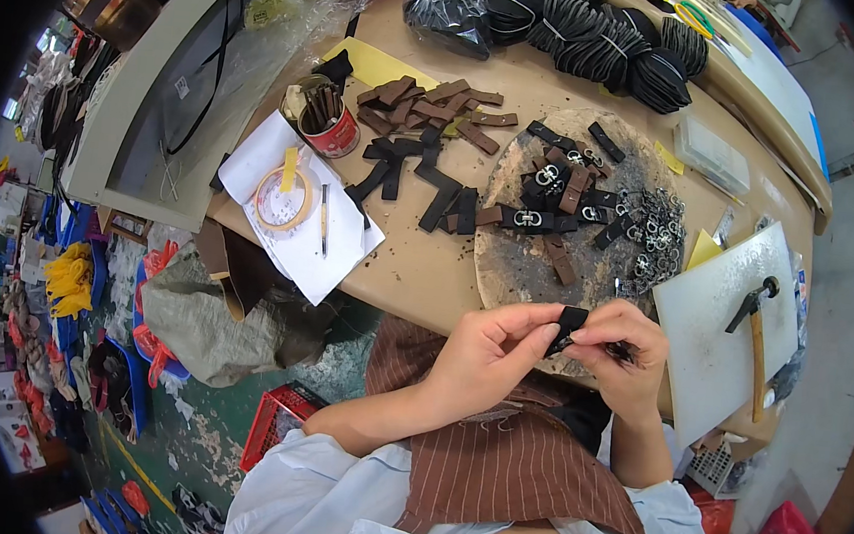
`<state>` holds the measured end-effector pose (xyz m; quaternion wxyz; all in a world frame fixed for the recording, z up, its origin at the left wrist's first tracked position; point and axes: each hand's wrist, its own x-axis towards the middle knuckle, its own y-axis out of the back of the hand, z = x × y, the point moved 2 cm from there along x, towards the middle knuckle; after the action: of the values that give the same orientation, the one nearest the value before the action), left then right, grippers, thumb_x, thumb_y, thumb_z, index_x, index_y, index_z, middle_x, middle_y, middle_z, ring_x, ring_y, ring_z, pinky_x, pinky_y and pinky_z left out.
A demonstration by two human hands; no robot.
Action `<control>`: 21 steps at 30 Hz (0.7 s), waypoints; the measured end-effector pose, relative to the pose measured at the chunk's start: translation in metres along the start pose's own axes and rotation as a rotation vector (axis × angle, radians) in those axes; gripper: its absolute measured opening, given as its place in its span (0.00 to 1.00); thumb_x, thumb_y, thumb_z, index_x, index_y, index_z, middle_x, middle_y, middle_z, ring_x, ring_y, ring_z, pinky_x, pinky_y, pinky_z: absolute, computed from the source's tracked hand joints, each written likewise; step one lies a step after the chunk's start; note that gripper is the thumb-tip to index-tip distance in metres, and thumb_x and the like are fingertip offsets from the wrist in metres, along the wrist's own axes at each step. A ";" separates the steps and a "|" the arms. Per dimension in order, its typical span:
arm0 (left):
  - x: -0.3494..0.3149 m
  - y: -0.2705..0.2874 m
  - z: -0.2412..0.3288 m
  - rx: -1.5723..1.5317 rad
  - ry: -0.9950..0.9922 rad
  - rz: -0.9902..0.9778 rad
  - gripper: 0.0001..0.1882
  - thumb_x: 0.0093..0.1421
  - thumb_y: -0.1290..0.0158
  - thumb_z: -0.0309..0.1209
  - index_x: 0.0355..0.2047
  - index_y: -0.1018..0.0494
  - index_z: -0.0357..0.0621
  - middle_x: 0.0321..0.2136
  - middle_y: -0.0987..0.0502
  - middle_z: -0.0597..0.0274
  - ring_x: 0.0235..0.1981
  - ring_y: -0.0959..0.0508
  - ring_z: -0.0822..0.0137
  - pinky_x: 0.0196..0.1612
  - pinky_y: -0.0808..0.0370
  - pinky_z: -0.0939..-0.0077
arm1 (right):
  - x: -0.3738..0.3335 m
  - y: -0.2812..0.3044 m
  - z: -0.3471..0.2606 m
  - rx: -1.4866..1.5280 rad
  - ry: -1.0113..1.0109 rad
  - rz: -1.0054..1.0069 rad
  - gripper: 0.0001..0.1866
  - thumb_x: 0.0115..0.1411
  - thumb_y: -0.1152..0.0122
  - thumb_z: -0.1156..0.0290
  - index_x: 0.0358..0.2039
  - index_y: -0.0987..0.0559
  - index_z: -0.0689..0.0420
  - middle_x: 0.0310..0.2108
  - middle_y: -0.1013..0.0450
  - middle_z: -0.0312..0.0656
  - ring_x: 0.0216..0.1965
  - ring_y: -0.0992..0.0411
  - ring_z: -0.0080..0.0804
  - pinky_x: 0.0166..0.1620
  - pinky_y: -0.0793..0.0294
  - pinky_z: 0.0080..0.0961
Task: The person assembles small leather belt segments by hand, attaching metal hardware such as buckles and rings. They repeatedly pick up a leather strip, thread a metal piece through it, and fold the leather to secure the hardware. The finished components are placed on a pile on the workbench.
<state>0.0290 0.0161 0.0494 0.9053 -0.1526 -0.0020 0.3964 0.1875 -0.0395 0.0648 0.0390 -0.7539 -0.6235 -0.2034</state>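
Note:
Both hands meet above the near edge of a round worn board (507, 263). My left hand (496, 343) pinches one end of a short black strap (570, 323) between thumb and fingers. On the strap's other side, my right hand (626, 348) is closed on it, and a bit of dark material shows under its fingers. Just beyond lie black and brown straps fitted with silver metal buckles (528, 218). A heap of small metal buckles (656, 230) sits at the board's right. Farther left are piles of loose brown straps (430, 107) and black straps (438, 193).
A hammer (761, 333) rests on a white slab (712, 340) at right. Left are a red can of tools (333, 124), a tape roll (284, 198) and a pen (324, 219) on white paper (337, 260). Dark cord bundles (596, 34) line the back; a clear plastic box (711, 157) stands right.

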 end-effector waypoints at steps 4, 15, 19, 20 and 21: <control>-0.002 -0.001 -0.001 -0.048 0.001 -0.007 0.15 0.60 0.53 0.22 0.48 0.31 0.34 0.36 0.24 0.65 0.34 0.27 0.80 0.37 0.29 0.86 | -0.007 -0.002 0.006 0.225 -0.135 0.043 0.13 0.43 0.35 0.85 0.31 0.23 0.59 0.30 0.30 0.37 0.24 0.34 0.16 0.26 0.37 0.12; 0.013 0.007 0.007 0.358 -0.141 -0.054 0.27 0.53 0.48 0.18 0.54 0.38 0.40 0.33 0.23 0.55 0.33 0.23 0.73 0.36 0.26 0.80 | 0.000 -0.007 0.014 0.345 -0.471 -0.009 0.16 0.51 0.38 0.77 0.41 0.26 0.63 0.30 0.33 0.32 0.27 0.36 0.14 0.29 0.38 0.10; 0.019 0.012 -0.006 -0.064 0.032 0.020 0.28 0.54 0.48 0.18 0.54 0.43 0.37 0.33 0.24 0.58 0.35 0.25 0.75 0.40 0.28 0.83 | -0.004 -0.009 0.025 0.632 -0.665 0.090 0.11 0.53 0.40 0.76 0.37 0.27 0.62 0.22 0.34 0.30 0.21 0.38 0.16 0.24 0.40 0.13; 0.019 0.014 -0.003 -0.149 0.000 0.046 0.22 0.55 0.48 0.18 0.50 0.39 0.36 0.35 0.25 0.58 0.37 0.26 0.75 0.42 0.30 0.83 | -0.004 -0.009 0.025 0.699 -0.678 0.101 0.11 0.53 0.40 0.76 0.36 0.27 0.62 0.21 0.34 0.30 0.20 0.39 0.15 0.23 0.41 0.14; 0.019 0.015 -0.004 -0.135 0.007 0.035 0.20 0.55 0.48 0.19 0.49 0.37 0.35 0.35 0.25 0.58 0.37 0.25 0.75 0.42 0.29 0.83 | -0.005 -0.010 0.024 0.766 -0.690 0.113 0.10 0.53 0.40 0.76 0.36 0.28 0.62 0.21 0.34 0.31 0.19 0.39 0.15 0.23 0.41 0.14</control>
<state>0.0312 0.0381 0.0390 0.8859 -0.2146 -0.0230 0.4106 0.1832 -0.0344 0.0396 0.1152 -0.7413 -0.5879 0.3024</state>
